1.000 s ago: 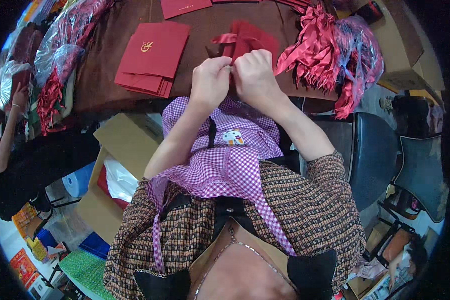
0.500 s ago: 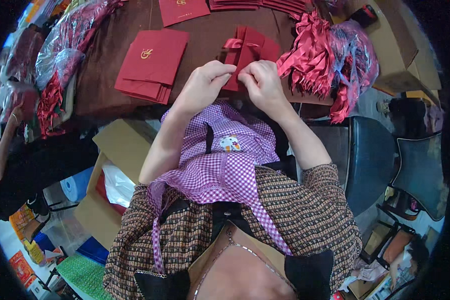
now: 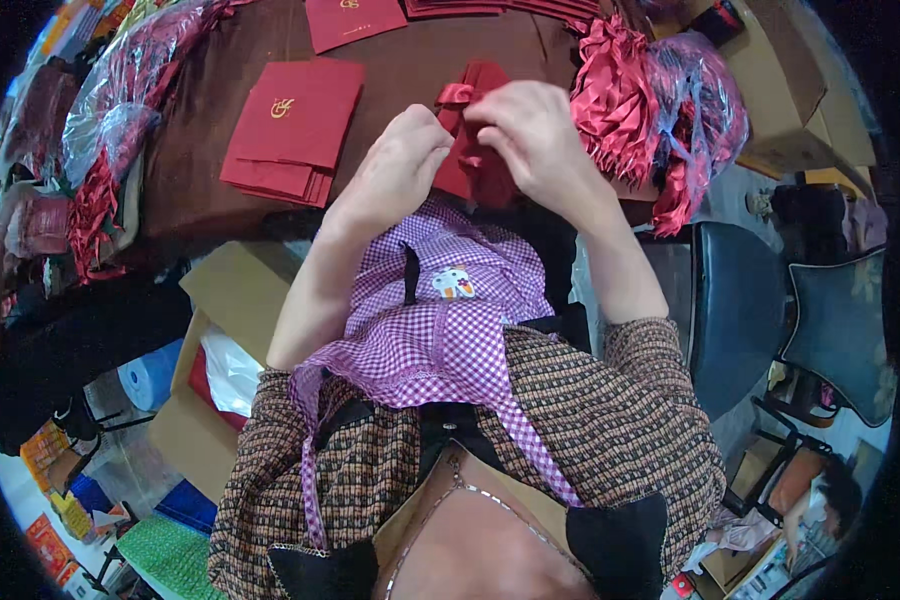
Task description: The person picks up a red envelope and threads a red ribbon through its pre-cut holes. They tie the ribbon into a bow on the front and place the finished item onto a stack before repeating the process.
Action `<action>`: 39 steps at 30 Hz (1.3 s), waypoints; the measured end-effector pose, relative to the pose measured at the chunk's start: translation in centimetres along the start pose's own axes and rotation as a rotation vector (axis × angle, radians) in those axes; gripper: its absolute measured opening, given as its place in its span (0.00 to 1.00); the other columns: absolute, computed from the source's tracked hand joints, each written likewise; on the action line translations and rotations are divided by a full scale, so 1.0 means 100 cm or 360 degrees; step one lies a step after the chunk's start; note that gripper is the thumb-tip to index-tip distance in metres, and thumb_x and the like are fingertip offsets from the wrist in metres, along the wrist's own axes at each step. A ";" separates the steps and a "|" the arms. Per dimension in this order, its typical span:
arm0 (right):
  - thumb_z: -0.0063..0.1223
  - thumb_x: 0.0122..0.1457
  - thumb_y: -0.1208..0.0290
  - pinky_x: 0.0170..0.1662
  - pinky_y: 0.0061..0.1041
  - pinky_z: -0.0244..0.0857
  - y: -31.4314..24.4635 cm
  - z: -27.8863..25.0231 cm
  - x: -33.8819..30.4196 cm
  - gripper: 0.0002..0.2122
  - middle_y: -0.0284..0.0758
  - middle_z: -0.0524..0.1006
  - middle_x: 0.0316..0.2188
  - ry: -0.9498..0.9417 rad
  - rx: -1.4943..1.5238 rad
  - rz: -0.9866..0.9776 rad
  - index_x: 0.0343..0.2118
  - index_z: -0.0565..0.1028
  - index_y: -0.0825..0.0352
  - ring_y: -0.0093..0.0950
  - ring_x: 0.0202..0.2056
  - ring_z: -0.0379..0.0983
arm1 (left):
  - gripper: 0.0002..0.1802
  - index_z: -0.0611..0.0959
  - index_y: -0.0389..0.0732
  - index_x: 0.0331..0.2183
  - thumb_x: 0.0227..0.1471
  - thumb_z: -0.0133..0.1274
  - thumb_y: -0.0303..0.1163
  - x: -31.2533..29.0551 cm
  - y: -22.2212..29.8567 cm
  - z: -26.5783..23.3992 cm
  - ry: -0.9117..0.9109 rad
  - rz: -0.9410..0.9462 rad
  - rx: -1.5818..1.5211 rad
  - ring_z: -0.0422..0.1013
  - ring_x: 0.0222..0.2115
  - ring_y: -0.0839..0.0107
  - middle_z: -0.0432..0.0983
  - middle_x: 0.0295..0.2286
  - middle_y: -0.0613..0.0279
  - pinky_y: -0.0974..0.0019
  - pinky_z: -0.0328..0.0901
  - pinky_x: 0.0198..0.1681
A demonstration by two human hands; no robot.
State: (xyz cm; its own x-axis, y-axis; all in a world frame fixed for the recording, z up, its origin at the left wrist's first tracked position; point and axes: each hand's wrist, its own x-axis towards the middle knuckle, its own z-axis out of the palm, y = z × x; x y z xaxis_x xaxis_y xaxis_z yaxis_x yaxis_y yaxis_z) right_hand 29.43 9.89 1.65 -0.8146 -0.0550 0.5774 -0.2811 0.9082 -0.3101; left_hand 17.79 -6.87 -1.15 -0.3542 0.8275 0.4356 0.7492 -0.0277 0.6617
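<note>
On the brown-covered table before me stands or lies a red folded paper bag (image 3: 458, 178) with a shiny red ribbon (image 3: 456, 94) across its upper part. At its left edge is my left hand (image 3: 395, 165), fingers curled and thumb pressed against them; what is pinched there is hidden. My right hand (image 3: 540, 140) hangs over the bag's right side, slightly blurred, fingers bent and thumb near the ribbon. Whether it grips the ribbon cannot be made out. Left of my hands lies a stack of red paper bags (image 3: 305, 110) with a gold emblem.
A bundle of cut red ribbons (image 3: 615, 95) lies right of my hands, beside a plastic-wrapped bundle (image 3: 695, 90). More red bags (image 3: 355, 20) are at the far edge. Cardboard boxes (image 3: 780, 90) stand at the right and by my left elbow. A dark chair (image 3: 735, 310) is at the right.
My right hand has lifted and shifted away from my left, widening the gap between them. My left hand has moved slightly left and down. The bag between them now looks narrower and more covered.
</note>
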 end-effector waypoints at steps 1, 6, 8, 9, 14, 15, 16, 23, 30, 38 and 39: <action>0.54 0.49 0.74 0.48 0.34 0.55 -0.002 -0.003 0.005 0.10 0.34 0.75 0.34 0.0133 -0.0055 -0.0099 0.36 0.75 0.64 0.33 0.42 0.69 | 0.04 0.75 0.32 0.30 0.48 0.49 0.20 0.000 0.002 0.000 -0.0004 -0.0003 -0.0003 0.69 0.33 0.55 0.69 0.30 0.51 0.61 0.65 0.36; 0.53 0.47 0.76 0.58 0.38 0.50 -0.001 -0.010 0.008 0.06 0.33 0.73 0.30 -0.0428 -0.0158 -0.0200 0.30 0.75 0.64 0.29 0.42 0.69 | 0.03 0.76 0.31 0.29 0.49 0.48 0.21 0.001 0.007 -0.001 -0.0175 0.0013 -0.0069 0.68 0.32 0.56 0.69 0.29 0.52 0.63 0.64 0.37; 0.53 0.47 0.76 0.59 0.39 0.49 0.001 -0.010 0.003 0.04 0.32 0.73 0.29 -0.0503 -0.0101 -0.0217 0.28 0.75 0.64 0.28 0.42 0.69 | 0.03 0.76 0.32 0.28 0.48 0.48 0.20 -0.001 0.003 -0.002 -0.0200 -0.0036 -0.0157 0.69 0.31 0.58 0.69 0.29 0.54 0.63 0.65 0.37; 0.53 0.47 0.76 0.59 0.40 0.48 0.001 -0.009 0.002 0.02 0.32 0.73 0.28 -0.0575 -0.0038 -0.0247 0.26 0.74 0.64 0.28 0.42 0.70 | 0.03 0.76 0.32 0.28 0.48 0.48 0.20 -0.003 0.001 -0.003 -0.0200 -0.0044 -0.0154 0.69 0.31 0.58 0.69 0.29 0.54 0.63 0.65 0.37; 0.51 0.54 0.75 0.61 0.43 0.43 0.006 -0.014 -0.012 0.02 0.32 0.75 0.30 -0.0655 0.0250 -0.0087 0.27 0.73 0.65 0.28 0.45 0.70 | 0.08 0.77 0.33 0.31 0.53 0.47 0.27 -0.011 -0.018 -0.015 -0.0094 -0.0679 -0.0500 0.71 0.27 0.68 0.72 0.26 0.58 0.68 0.66 0.30; 0.51 0.54 0.75 0.61 0.43 0.43 0.007 -0.014 -0.016 0.02 0.32 0.75 0.30 -0.0654 0.0255 -0.0084 0.27 0.73 0.65 0.28 0.45 0.70 | 0.09 0.77 0.33 0.32 0.55 0.46 0.28 -0.012 -0.017 -0.020 -0.0022 -0.1012 -0.0726 0.70 0.25 0.73 0.72 0.25 0.60 0.71 0.66 0.27; 0.51 0.54 0.74 0.62 0.43 0.42 0.009 -0.014 -0.020 0.02 0.32 0.75 0.31 -0.0591 0.0348 -0.0079 0.28 0.74 0.65 0.28 0.45 0.69 | 0.10 0.76 0.33 0.34 0.57 0.45 0.30 -0.017 -0.031 -0.021 0.0075 -0.1081 -0.0996 0.68 0.21 0.80 0.71 0.23 0.63 0.76 0.65 0.23; 0.52 0.54 0.71 0.63 0.43 0.39 0.004 -0.013 -0.039 0.05 0.33 0.75 0.33 -0.0508 0.0737 0.0100 0.30 0.74 0.66 0.29 0.45 0.69 | 0.08 0.73 0.32 0.34 0.56 0.42 0.27 -0.017 -0.031 -0.016 0.0432 -0.1265 -0.1735 0.68 0.18 0.72 0.72 0.23 0.57 0.68 0.65 0.19; 0.49 0.54 0.75 0.62 0.42 0.42 0.009 -0.013 -0.042 0.03 0.33 0.74 0.31 -0.0355 0.0775 0.0232 0.27 0.72 0.67 0.28 0.42 0.70 | 0.10 0.71 0.32 0.39 0.55 0.45 0.25 -0.021 -0.057 -0.008 0.0208 -0.0991 -0.2890 0.69 0.30 0.66 0.71 0.33 0.51 0.63 0.66 0.35; 0.47 0.56 0.74 0.57 0.33 0.53 0.004 0.042 -0.045 0.04 0.43 0.64 0.53 -0.0067 0.1598 0.0362 0.28 0.71 0.69 0.35 0.55 0.61 | 0.17 0.72 0.33 0.45 0.51 0.48 0.20 -0.042 -0.005 0.017 0.0431 -0.0794 -0.1037 0.67 0.44 0.68 0.69 0.42 0.55 0.68 0.61 0.49; 0.47 0.56 0.74 0.59 0.33 0.51 0.003 0.049 -0.045 0.05 0.43 0.63 0.54 -0.0059 0.1674 0.0355 0.28 0.72 0.69 0.36 0.56 0.59 | 0.13 0.76 0.32 0.41 0.51 0.48 0.21 -0.043 -0.007 0.015 0.0307 -0.0523 -0.0972 0.67 0.43 0.69 0.70 0.41 0.58 0.68 0.61 0.48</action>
State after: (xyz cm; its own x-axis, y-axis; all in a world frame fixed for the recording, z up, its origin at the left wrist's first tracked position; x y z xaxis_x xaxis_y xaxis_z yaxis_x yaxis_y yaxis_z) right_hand 30.51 8.32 -4.77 -0.9114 0.0388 0.4097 -0.4053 0.0875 -0.9100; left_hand 19.58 -9.55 -4.41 -0.6425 0.7345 0.2183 0.1603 -0.1497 0.9757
